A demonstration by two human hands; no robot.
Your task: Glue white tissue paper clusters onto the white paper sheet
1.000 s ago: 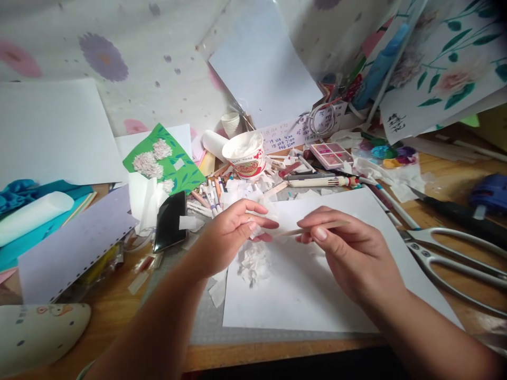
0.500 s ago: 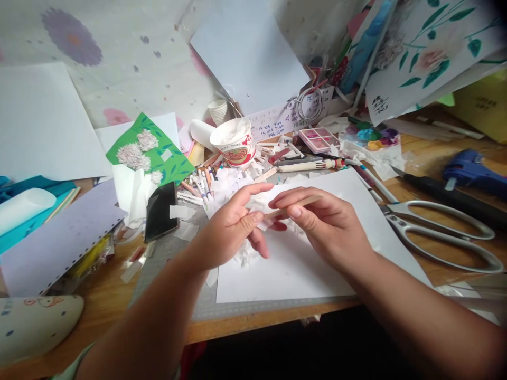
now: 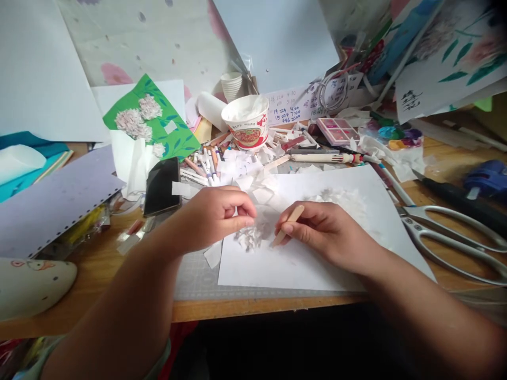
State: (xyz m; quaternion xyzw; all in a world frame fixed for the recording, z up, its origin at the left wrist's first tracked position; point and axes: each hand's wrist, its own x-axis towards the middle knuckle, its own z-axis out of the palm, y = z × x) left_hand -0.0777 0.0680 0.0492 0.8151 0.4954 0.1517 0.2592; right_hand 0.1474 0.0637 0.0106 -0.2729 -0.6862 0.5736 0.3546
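Note:
My right hand (image 3: pixel 320 232) grips a flat wooden craft stick (image 3: pixel 295 214), slanted, with its lower end close to the white sheet of paper (image 3: pixel 285 272). To the left, my left hand (image 3: pixel 224 215) is closed, thumb and forefinger brought together; whatever may be between the tips is too small to make out. A clump of crumpled white paper bits (image 3: pixel 250 238) lies on the sheet just below the left fingertips. Behind my right hand, a wider spread of white paper ruffles (image 3: pixel 344 199) is partly covered. Loose paper squares (image 3: pixel 267 194) lie beyond both hands.
A paper noodle bowl (image 3: pixel 245 124) stands at the back among scattered markers. A phone (image 3: pixel 162 187) and a green card with paper flowers (image 3: pixel 174 140) are at left. Large scissors (image 3: pixel 425 240), a black-handled knife (image 3: pixel 459 203) and a blue glue gun (image 3: pixel 487 179) lie right.
My hands have come apart; the stick was between both, and now only my right hand holds it, lowered and tilted towards the sheet. The left fingers have curled in. The view has shifted.

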